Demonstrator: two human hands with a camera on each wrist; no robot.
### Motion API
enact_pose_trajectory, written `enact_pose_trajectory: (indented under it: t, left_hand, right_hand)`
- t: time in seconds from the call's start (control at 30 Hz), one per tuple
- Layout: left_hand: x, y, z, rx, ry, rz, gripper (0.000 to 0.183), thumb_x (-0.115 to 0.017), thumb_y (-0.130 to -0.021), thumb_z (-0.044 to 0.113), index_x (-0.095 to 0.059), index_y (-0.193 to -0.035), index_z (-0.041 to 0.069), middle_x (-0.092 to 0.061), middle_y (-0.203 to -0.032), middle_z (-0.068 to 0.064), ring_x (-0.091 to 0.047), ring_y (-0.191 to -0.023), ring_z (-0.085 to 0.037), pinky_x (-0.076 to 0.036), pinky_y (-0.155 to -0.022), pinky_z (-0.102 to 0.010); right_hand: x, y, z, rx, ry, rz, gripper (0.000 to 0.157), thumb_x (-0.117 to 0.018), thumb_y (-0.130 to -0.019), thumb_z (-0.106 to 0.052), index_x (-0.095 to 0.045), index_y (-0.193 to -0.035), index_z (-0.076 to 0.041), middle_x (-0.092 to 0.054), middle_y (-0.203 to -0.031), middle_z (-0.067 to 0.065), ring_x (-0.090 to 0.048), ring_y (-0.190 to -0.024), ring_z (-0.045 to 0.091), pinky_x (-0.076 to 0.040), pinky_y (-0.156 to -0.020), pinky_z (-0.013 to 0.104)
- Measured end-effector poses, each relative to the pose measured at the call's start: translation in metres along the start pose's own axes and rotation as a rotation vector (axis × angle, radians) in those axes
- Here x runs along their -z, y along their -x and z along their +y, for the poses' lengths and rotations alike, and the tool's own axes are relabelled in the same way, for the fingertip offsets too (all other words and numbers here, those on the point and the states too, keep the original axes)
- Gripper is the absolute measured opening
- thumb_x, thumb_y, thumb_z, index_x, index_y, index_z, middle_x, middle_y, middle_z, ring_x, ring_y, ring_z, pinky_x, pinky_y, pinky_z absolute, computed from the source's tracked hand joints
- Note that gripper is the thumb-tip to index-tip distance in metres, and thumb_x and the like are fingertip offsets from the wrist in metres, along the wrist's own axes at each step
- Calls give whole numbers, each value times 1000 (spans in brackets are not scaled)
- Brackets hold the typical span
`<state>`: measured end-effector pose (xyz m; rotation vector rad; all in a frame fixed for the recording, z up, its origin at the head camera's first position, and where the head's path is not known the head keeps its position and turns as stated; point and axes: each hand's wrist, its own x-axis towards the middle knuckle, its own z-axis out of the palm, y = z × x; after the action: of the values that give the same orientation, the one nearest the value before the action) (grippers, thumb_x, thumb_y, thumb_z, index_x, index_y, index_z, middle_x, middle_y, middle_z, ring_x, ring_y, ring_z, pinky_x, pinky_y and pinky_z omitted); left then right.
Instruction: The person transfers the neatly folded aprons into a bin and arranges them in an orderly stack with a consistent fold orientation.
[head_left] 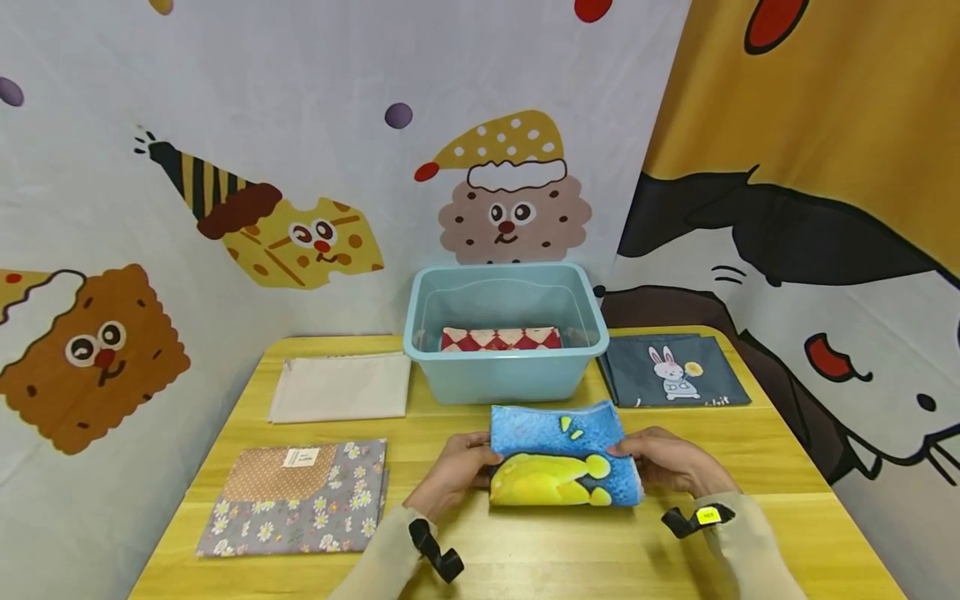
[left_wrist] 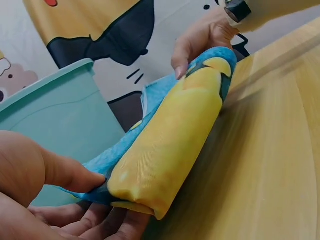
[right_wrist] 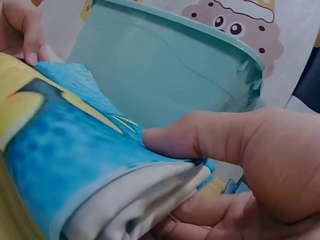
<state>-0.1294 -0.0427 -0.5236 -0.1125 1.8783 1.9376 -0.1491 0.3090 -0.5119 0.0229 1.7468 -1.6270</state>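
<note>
Backdrop (head_left: 300,100): pale sheet behind the table (head_left: 540,550), printed with cartoon snacks; a large cartoon animal fills its right part.
Daisy cloth (head_left: 300,512): folded flat at near left, grey with white flowers, a dotted brown patch and a white tag (head_left: 301,457).
Plain cloth (head_left: 340,387): off-white, folded flat at far left, just beside the tub (head_left: 506,381).
Left hand (head_left: 453,471): holds the left end of the blue cloth (head_left: 551,475), thumb on top, fingers beneath; a black strap (head_left: 424,540) is at the wrist.
Tub: light blue, upright at the far middle of the table.
Red cloth (head_left: 501,339): red and cream diamonds, inside the tub.
Blue cloth: between the two hands, on the near side of the tub; folded, blue with a yellow print, its layers showing pale at the right end. Whether its underside touches the table, I cannot tell.
Right hand (head_left: 671,461): pinches the right end of the blue cloth, thumb above, fingers below.
Rabbit cloth (head_left: 637,375): dark grey, folded flat at far right, beside the tub.
</note>
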Motion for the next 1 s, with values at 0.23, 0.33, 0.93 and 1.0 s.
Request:
enact_pose_trajectory:
  t: [0.23, 0.33, 0.93, 1.0]
  left_hand:
    - [7, 3, 4, 15, 84, -55, 66, -64, -93, 2, -36, -151, -12, -65, -103, -12, -62, -76, -13, -56, -67, -29]
    - [12, 4, 6, 27, 129, -86, 64, -63, -94, 1, -35, -151, -9, -59, -81, -2, -60, -71, -14, -54, -67, -29]
    - [26, 14, 22, 6, 326, -233, 59, -53, -101, -2, -22, -151, -2, -64, -90, 2, -65, -77, -11, -57, -70, -30]
    - [27, 16, 25, 4, 328, -226, 60, -54, -101, -1, -22, -152, -2, -61, -86, 3, -63, -74, -10, -56, -68, -28]
  right_hand:
    - [0, 5, -3, 7, -62, -51, 52, -53, -106, -26, -45, -148, 3, -72, -116, 1, -69, -106, 18, -59, -92, 38]
    - [0, 6, -5, 45, -77, -95, 50, -48, -108, -28, -43, -149, 1, -71, -120, 0, -69, -109, 18, -58, -94, 39]
    - [-9, 9, -15, 187, -300, -259, 66, -36, -112, -14, 6, -161, 2, -69, -132, 2, -69, -119, 20, -58, -99, 44]
    - [-10, 11, -18, 188, -278, -241, 70, -37, -112, -15, 9, -161, 3, -71, -129, 2, -71, -116, 20, -59, -97, 43]
